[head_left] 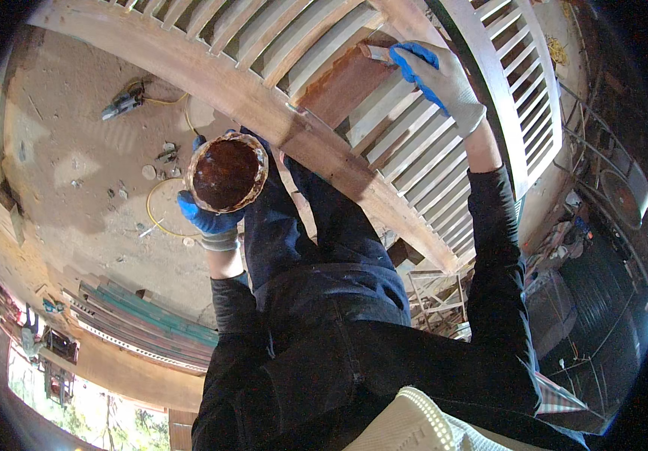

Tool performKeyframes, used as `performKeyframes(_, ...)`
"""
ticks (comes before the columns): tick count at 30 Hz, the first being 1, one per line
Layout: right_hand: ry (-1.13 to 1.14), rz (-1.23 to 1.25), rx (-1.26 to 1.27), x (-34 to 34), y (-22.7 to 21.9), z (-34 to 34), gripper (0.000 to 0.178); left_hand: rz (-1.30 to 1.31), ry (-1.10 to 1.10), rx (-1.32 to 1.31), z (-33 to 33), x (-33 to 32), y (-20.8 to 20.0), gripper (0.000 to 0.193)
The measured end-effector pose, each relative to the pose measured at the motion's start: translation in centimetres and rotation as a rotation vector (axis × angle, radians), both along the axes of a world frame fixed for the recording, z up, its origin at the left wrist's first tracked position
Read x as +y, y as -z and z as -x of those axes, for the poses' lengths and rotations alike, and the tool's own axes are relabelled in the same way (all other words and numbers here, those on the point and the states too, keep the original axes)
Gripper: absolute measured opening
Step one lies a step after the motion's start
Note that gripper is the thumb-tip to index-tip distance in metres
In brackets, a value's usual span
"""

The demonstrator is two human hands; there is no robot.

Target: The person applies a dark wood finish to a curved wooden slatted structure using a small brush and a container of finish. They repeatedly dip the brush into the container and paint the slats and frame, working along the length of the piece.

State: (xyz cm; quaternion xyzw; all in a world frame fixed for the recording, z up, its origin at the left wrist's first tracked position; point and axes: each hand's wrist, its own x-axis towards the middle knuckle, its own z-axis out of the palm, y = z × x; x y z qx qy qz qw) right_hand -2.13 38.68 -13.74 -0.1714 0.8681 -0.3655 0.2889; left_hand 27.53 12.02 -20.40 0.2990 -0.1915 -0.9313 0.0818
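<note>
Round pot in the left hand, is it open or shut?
Open: no lid covers the pot; its dark reddish-brown inside shows.

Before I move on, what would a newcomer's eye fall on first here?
Probably the bowl of dark reddish stuff in the gloved left hand, left of centre. Then the slatted wooden frame slanting across the top, where the gloved right hand holds a flat tool, perhaps a brush.

The long rail (324,146) along the frame's edge is bare wood, smooth and dull. The bowl (264,171) has a rough, crusty rim. The right glove (455,90) is knitted cloth, with a blue rubbery coat. The trousers (324,289) are matt cloth. The floor (46,150) looks dusty and rough.
</note>
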Motion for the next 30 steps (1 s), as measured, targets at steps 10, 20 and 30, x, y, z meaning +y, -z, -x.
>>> performKeyframes(10, 0.117, -0.269, -0.182, -0.1, -3.9, 0.8, 0.036, -0.217, -0.024, 0.133, -0.5, -0.1, 1.0, 0.099)
performKeyframes(20, -0.431, -0.263, 0.68, 0.2, 0.1, -2.2, 0.042, 0.107, -0.006, -0.214, 0.1, 0.0, 0.2, 0.094)
performKeyframes(30, -0.399, -0.251, 0.636, 0.8, 1.6, -2.2, 0.041, -0.376, -0.088, 0.275, 0.0, -0.4, 1.0, 0.095)
